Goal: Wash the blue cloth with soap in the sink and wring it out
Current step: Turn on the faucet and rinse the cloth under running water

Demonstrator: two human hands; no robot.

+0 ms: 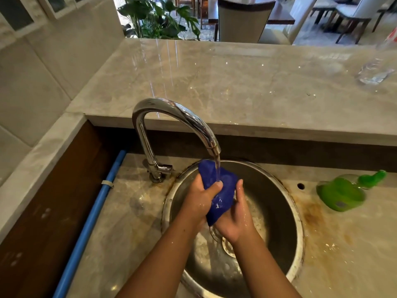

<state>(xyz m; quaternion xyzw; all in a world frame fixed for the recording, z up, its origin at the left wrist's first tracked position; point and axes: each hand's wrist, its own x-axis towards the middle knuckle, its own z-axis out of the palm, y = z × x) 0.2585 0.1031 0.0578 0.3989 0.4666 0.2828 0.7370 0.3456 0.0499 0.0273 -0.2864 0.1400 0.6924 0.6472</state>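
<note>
Both hands hold the blue cloth (221, 190) bunched up over the middle of the round steel sink (297, 214), which is sunk into the stone tabletop (133, 211). The cloth sits right under the spout of the chrome faucet (171, 116), and a thin stream of water (217, 168) falls onto its top fold.

The left hand (198, 201) grips the cloth from the left. Its thumb is curled over the front of the fabric and its fingers are wrapped round the back. The right hand (236, 216) clasps the lower right side of the cloth, with the thumb pointing straight up along the fabric. Its fingers go behind the cloth and are hidden, so I cannot tell how they lie. Both hands and forearms are wet, and the lower end of the cloth hangs between the two palms above the drain (227, 246).

The faucet stands on the tabletop just beside the sink's back left rim. A blue pipe (92, 216) runs along the tabletop's left edge. A green bottle (341, 194) lies on its side near the right edge, well apart from the sink, and rusty stains mark the stone between them. Behind the sink a raised stone ledge (236, 82) carries a clear bottle (376, 69) at its far right end.
</note>
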